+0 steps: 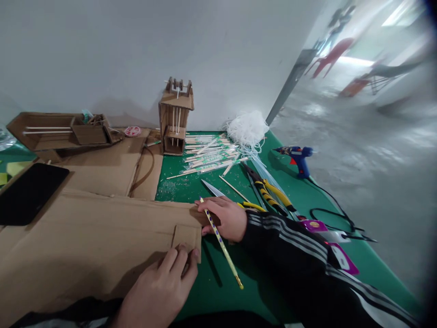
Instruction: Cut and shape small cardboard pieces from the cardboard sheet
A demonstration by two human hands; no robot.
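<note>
A large flat cardboard sheet [102, 228] lies in front of me, with a small cardboard rectangle [186, 234] on top at its right edge. My left hand [164, 282] presses its bent fingertips on the rectangle, holding it against the sheet. My right hand [227, 218] is closed around a yellow pencil [223, 250] with dark spots, its eraser end slanting down toward me. The fingers of that hand also rest at the sheet's right edge. Just behind it lie the scissors [213, 188], their blades pointing left and their handles partly hidden.
Pliers [269, 196], a blue glue gun [297, 159] with its cord, wrapped chopsticks [211, 155] and a tangle of white string [247, 130] lie on the green table [205, 291]. Cardboard structures [175, 118] stand by the wall. A black phone [32, 193] lies left. The table edge is right.
</note>
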